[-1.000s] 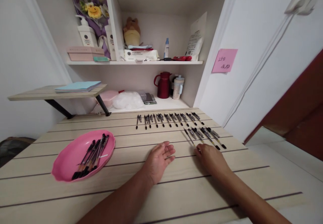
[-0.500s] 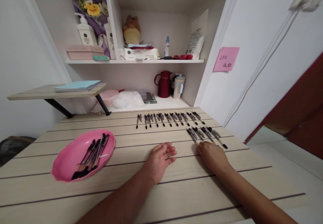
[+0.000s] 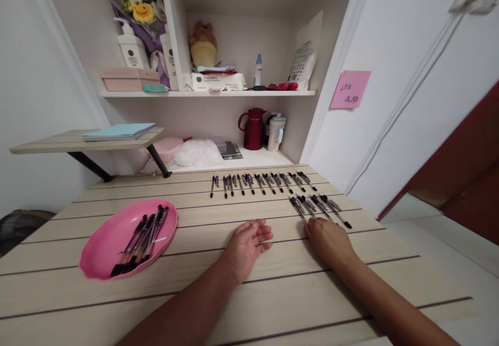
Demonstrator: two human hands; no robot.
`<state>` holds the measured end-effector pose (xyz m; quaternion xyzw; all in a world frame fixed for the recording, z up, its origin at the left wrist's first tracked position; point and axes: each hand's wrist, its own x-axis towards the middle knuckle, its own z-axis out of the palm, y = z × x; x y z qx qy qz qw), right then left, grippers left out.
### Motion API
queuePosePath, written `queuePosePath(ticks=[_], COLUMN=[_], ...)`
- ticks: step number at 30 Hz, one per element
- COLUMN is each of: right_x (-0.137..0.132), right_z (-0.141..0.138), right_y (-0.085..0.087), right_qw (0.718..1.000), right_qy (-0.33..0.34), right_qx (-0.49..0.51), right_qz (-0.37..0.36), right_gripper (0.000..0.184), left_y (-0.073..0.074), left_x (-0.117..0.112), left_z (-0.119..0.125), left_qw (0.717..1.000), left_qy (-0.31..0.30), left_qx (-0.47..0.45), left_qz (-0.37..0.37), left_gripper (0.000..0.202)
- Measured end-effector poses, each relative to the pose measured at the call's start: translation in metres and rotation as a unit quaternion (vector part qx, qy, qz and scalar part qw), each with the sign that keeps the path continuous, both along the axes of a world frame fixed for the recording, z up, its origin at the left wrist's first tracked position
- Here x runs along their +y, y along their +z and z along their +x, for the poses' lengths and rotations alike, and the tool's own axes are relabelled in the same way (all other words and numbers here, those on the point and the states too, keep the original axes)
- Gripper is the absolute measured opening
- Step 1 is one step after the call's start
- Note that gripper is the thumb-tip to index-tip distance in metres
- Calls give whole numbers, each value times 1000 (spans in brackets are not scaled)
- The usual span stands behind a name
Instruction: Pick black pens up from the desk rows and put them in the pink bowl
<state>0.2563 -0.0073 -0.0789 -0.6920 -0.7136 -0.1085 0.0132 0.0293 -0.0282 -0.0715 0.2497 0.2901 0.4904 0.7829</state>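
Note:
My right hand (image 3: 328, 239) rests on the table with its fingers closed at the near end of a pen (image 3: 298, 208), the leftmost of a short row. Its fingertips and the lower ends of some pens are hidden. Several more black pens lie side by side there, with separate black caps (image 3: 331, 203) between them. My left hand (image 3: 249, 247) lies on its side on the table, fingers loosely curled and apart, holding nothing. Farther back runs a longer row of pens (image 3: 259, 185) with caps beside them. At the left, a pink scalloped dish (image 3: 99, 247) holds several pens (image 3: 146, 239).
A small raised shelf (image 3: 39, 145) with blue paper (image 3: 119, 131) on it overhangs the table's back left. Behind the table, a white cabinet holds a red jug (image 3: 253, 130), a tumbler (image 3: 276, 132) and a white plastic bag (image 3: 198, 153). A wall stands to the right.
Both hands stay in place. The pen at my right hand appears to have shifted very slightly; the camera view has tilted a touch.

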Motion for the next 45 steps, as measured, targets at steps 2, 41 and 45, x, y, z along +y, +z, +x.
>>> queuePosePath(ticks=[2, 41, 45], right_x=[-1, -14, -22], right_z=[-1, -13, -43], right_y=[1, 17, 23], right_qw=[1000, 999, 997], right_qy=[2, -6, 17], right_qx=[1, 32, 77], right_qz=[1, 21, 6], right_gripper=[30, 26, 21], left_y=[0, 3, 6], left_x=[0, -1, -2], left_z=[0, 0, 1], left_qw=[1000, 1000, 1000], left_qy=[1, -3, 5], left_qx=[0, -1, -12], left_qz=[0, -1, -9], left_gripper=[24, 24, 23])
